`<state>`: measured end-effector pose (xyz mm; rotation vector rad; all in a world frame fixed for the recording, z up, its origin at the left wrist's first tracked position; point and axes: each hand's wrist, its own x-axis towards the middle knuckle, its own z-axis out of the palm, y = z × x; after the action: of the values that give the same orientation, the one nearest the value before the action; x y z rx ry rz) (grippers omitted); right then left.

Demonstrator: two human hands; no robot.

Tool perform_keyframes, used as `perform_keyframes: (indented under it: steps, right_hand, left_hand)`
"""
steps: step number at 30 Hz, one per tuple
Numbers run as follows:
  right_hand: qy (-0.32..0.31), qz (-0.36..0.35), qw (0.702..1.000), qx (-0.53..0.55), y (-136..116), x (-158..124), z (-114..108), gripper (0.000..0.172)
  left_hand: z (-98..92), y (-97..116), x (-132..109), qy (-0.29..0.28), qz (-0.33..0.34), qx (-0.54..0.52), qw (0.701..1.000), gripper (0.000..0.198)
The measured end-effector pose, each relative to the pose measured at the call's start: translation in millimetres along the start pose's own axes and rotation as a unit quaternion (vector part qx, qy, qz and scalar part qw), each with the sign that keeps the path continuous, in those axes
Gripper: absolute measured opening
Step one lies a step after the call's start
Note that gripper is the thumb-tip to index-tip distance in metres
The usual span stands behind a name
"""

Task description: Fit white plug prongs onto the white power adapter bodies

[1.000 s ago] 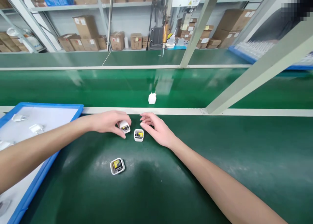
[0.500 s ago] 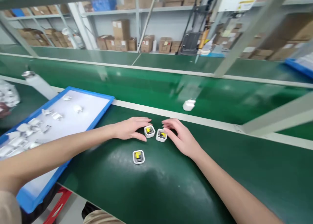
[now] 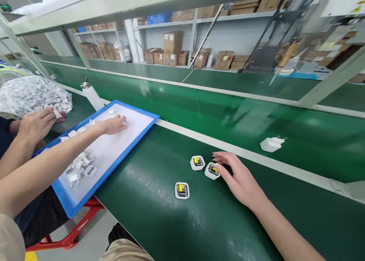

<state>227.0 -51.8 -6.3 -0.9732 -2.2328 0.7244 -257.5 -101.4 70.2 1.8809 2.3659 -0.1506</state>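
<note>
The left hand (image 3: 114, 125) reaches into the tray (image 3: 148, 125), fingers together over a cap (image 3: 123, 121) (grip unclear); the right hand (image 3: 238, 175), fingers apart, touches a shell (image 3: 212, 171) right of the tray.

**Around the work**

A finished white charger (image 3: 272, 144) lies on the conveyor belt (image 3: 199, 105), beyond the fingers. Far left, a co-worker's hand (image 3: 35, 124) meets a clear bag (image 3: 31, 94), seemingly of white parts. Cardboard boxes (image 3: 172, 42) fill rear shelves.

Metal shelving (image 3: 182, 21) (stacked with cardboard boxes (image 3: 171, 44)) lines the pale wall behind green conveyor benches (image 3: 199, 101).
</note>
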Motion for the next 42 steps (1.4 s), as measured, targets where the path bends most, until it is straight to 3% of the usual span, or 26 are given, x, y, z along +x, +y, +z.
perform_keyframes:
  steps: [2, 4, 7, 11, 14, 16, 17, 20, 23, 26, 31, 35, 42]
  right_hand:
    - [0.012, -0.004, 1.000, -0.007, -1, -2, 1, 0.037]
    - [0.043, -0.024, 0.998, -0.034, -3, -4, 2, 0.037]
    - [0.096, -0.090, 0.988, -0.075, -10, -11, 4, 0.042]
    - [0.080, -0.144, 0.981, -0.101, -17, -20, 5, 0.048]
    - [0.080, -0.127, 0.984, -0.097, -17, -23, 2, 0.028]
    - [0.115, -0.087, 0.988, -0.053, -14, -22, 1, 0.021]
    - [0.135, -0.055, 0.989, -0.015, -13, -21, 0, 0.020]
    - [0.156, 0.066, 0.978, 0.122, -9, -15, 0, 0.026]
    - [0.118, 0.126, 0.965, 0.196, -5, -9, -1, 0.034]
    - [0.079, 0.114, 0.978, 0.159, 1, -7, -9, 0.036]
    - [0.034, 0.050, 0.998, -0.002, 8, -10, -30, 0.026]
    - [-0.002, -0.008, 0.998, -0.061, 6, -10, -38, 0.021]
    - [-0.056, -0.082, 0.975, -0.200, -4, -8, -45, 0.026]
  left_hand:
    - [-5.2, 14, 2, 0.001, 0.015, -0.011, 1.000, 0.047]
    - [-14.9, 42, 4, 0.014, 0.045, -0.029, 0.998, 0.045]
    - [-22.9, 113, 0, 0.026, 0.143, -0.137, 0.980, 0.049]
    - [-4.7, 229, -23, -0.076, 0.283, -0.320, 0.901, 0.048]
    - [12.0, 280, -33, -0.162, 0.343, -0.409, 0.830, 0.036]
    - [17.8, 285, -32, -0.176, 0.369, -0.445, 0.796, 0.044]
    - [19.8, 281, -29, -0.161, 0.379, -0.447, 0.794, 0.053]
    - [27.8, 261, -23, -0.087, 0.412, -0.382, 0.823, 0.075]
    - [42.2, 258, -21, -0.069, 0.439, -0.309, 0.841, 0.049]
    - [57.8, 279, -21, -0.057, 0.439, -0.307, 0.842, 0.028]
    - [75.2, 312, -15, 0.045, 0.384, -0.343, 0.856, 0.031]
    - [83.6, 315, -13, 0.087, 0.391, -0.360, 0.843, 0.031]
    - [82.7, 310, -11, 0.060, 0.406, -0.360, 0.838, 0.027]
